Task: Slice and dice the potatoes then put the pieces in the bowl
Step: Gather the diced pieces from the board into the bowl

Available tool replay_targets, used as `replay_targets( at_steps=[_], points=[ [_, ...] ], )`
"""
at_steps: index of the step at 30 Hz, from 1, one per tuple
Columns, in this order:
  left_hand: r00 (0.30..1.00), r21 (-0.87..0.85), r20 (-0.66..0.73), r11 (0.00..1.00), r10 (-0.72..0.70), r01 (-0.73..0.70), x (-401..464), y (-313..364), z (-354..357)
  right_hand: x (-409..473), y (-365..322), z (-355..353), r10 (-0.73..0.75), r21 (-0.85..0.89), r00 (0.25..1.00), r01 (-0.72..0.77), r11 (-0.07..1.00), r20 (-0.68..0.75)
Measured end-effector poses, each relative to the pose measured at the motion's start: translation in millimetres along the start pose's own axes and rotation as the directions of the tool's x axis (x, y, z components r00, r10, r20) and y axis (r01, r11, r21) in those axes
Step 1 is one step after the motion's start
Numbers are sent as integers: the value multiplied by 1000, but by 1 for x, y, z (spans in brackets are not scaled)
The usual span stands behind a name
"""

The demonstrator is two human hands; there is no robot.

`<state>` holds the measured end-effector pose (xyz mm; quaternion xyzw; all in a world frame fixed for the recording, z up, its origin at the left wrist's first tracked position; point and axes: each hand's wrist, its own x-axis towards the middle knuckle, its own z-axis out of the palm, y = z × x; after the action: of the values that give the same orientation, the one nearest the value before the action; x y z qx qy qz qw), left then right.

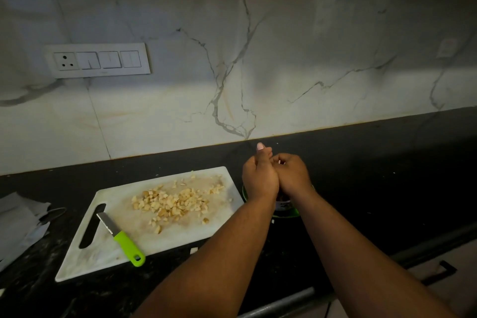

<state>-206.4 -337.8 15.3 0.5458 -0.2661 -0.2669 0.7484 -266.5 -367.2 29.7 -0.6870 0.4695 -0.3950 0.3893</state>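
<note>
A pile of diced potato pieces (170, 201) lies on the white cutting board (180, 237). The green-handled knife (127, 246) rests on the board's near left part, by the handle slot. Right of the board stands a green bowl (293, 213), mostly hidden under my wrists. My left hand (259, 178) and my right hand (293, 175) are pressed together above the bowl, backs toward me, fingers curled and the left thumb up. What is inside them is hidden.
The black counter (374, 175) runs along a marble backsplash with a switch panel (98, 59). Crumpled paper (18, 222) lies at the left edge. Stray potato bits (193, 250) sit on the counter near the board. A drawer handle (438, 272) shows below right.
</note>
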Motion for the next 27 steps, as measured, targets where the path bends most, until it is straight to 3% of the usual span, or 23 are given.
replay_targets(
  at_steps=[7,13,20,27],
  points=[
    [1000,-37,-14,999,0,0,11,0,10,13,-1,-1,-13,-52,1000,12,999,-2],
    [1000,-3,-18,1000,21,-21,19,-3,11,19,7,5,-141,-183,988,128,975,-61],
    [997,-15,49,999,52,-51,16,-3,9,21,17,8,-226,-186,969,205,961,-99],
    [991,-48,108,996,84,-79,20,-4,1,23,18,0,-225,45,958,236,971,-180]
  ],
)
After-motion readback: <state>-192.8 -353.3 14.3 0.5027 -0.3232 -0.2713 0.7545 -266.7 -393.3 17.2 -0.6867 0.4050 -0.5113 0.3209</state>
